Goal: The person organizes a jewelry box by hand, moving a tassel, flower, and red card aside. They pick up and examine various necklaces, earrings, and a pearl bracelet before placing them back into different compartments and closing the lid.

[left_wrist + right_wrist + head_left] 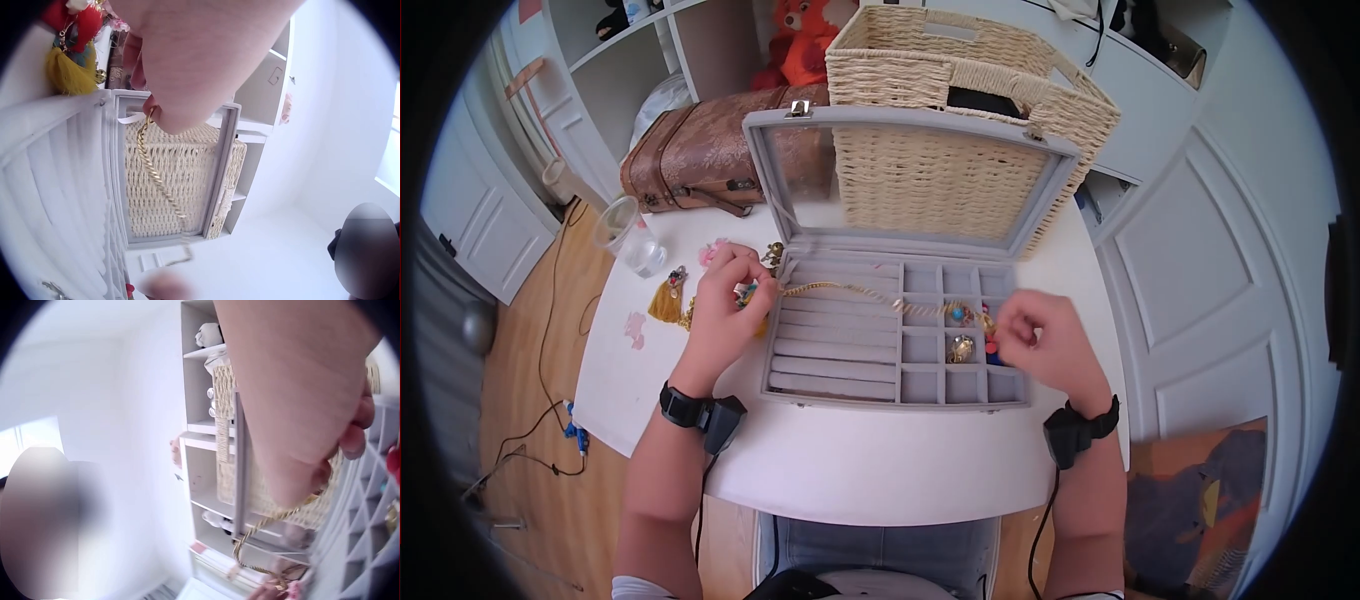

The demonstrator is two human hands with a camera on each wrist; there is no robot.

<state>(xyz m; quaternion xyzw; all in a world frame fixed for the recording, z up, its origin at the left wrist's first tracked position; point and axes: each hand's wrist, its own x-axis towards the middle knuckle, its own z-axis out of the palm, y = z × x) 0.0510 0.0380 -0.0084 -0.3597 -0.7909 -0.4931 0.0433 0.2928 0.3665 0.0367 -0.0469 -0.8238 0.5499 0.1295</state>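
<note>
A gold twisted chain (835, 286) stretches across the open grey jewelry box (900, 400), sagging slightly between my two hands. My left hand (733, 290) pinches one end above the box's left edge; the left wrist view shows the chain (153, 170) hanging from thumb and fingertips. Over the right-hand compartments, my right hand (1045, 340) pinches the other end, and the chain (262, 524) leaves its fingertips in the right wrist view. Below the chain, ring rolls (835, 350) fill the left part of the box. A gold round trinket (960, 348) and a turquoise piece (958, 313) lie in small compartments.
The glass lid (910, 115) stands raised against a woven basket (990, 80). A brown case (700, 150) sits behind left. On the white table (880, 470) are a clear plastic cup (640, 245), a yellow tassel (666, 303) and pink pieces (635, 328).
</note>
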